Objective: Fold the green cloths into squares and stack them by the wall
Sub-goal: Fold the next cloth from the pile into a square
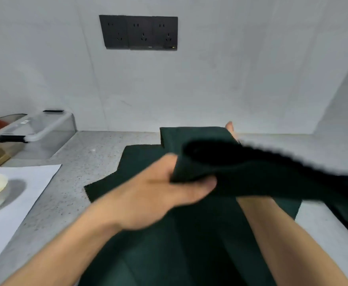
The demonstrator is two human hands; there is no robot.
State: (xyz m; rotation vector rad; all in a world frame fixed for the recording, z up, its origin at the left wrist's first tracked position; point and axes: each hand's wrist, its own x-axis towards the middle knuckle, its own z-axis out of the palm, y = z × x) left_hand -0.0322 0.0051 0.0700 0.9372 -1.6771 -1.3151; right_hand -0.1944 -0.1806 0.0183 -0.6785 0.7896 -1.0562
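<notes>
I stood in a home kitchen: speckled stone surface [80,159], grey tiled wall [231,79], triple socket panel [138,32], knife block [32,129].

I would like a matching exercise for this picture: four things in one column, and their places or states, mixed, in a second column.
Things
1. left hand
2. power sockets
3. white sheet
4. clear plastic box

Places or states
a. on the wall, above the counter
b. flat on the counter, at the left
c. grips a fold of green cloth
d. at the back left, against the wall

Pairs: 1-c, 2-a, 3-b, 4-d
</notes>
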